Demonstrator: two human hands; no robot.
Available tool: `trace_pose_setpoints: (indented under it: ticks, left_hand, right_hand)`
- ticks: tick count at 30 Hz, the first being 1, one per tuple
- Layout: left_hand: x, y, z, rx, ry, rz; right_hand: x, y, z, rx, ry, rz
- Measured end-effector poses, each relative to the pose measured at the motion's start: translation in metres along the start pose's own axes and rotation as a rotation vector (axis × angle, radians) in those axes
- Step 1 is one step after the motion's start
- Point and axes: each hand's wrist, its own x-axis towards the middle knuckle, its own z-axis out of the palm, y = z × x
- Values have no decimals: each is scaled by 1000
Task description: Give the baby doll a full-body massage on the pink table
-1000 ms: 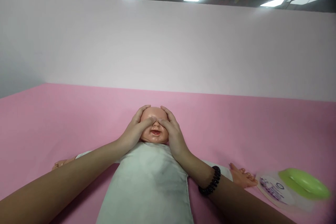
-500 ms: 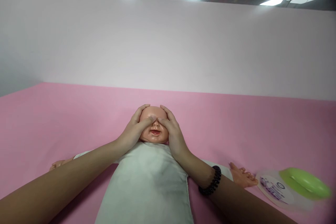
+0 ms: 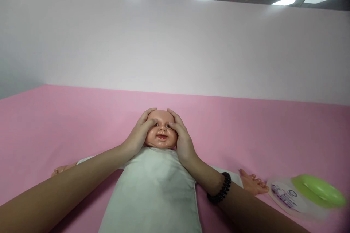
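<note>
A baby doll [image 3: 162,140] with a white cloth body lies on its back, its head away from me. My left hand [image 3: 138,134] cups one side of the doll's head, thumb resting by the eye. On the opposite side my right hand [image 3: 184,140] mirrors it, fingers curved around the head and thumb at the outer part of the other eye. Both eyes show partly between the thumbs. The doll's arms stretch out sideways beneath my forearms, with one plastic hand [image 3: 253,182] visible at the right.
A clear bottle with a green cap [image 3: 318,190] and a purple-printed label lies by the doll's right-hand-side plastic hand. The doll rests on a pink surface [image 3: 246,131]. Behind it rises a white panel [image 3: 175,47]. A black coiled band [image 3: 221,188] circles my right wrist.
My thumbs have slid apart, from beside the nose bridge outward over the eyes, uncovering part of them. The fingers keep their place around the head.
</note>
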Motion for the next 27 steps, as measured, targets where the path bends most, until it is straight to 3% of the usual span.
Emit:
trace_pose_setpoints:
  ticks: [8,16,27]
  left_hand:
    - [-9,4,-1,-59,-84,-30]
    - [-4,4,1,-27,-12,-23]
    - [-6,8,5,-80,0,-18]
  right_hand:
    - [-5,-10,5,-46,-8,55]
    - [-1,-5,2,-19,-3,19]
    - [-2,-5,3,-3,-1,15]
